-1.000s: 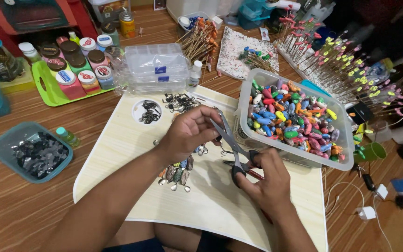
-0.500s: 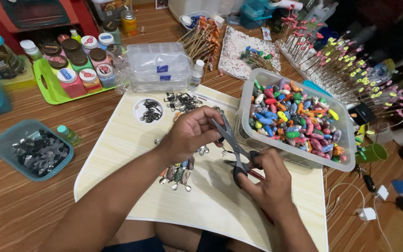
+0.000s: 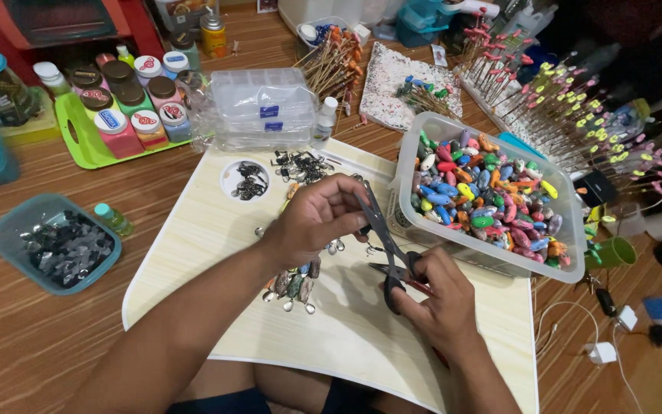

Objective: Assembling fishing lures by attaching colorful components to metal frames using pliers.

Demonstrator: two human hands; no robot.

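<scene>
Almost nothing moves since before: right hand still grips pliers. Left hand stays pinched at the tips, held piece hidden.

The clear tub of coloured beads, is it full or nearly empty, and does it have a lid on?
Nearly full and uncovered: the clear tub shows coloured beads piled close to its rim, with no lid over them.
</scene>
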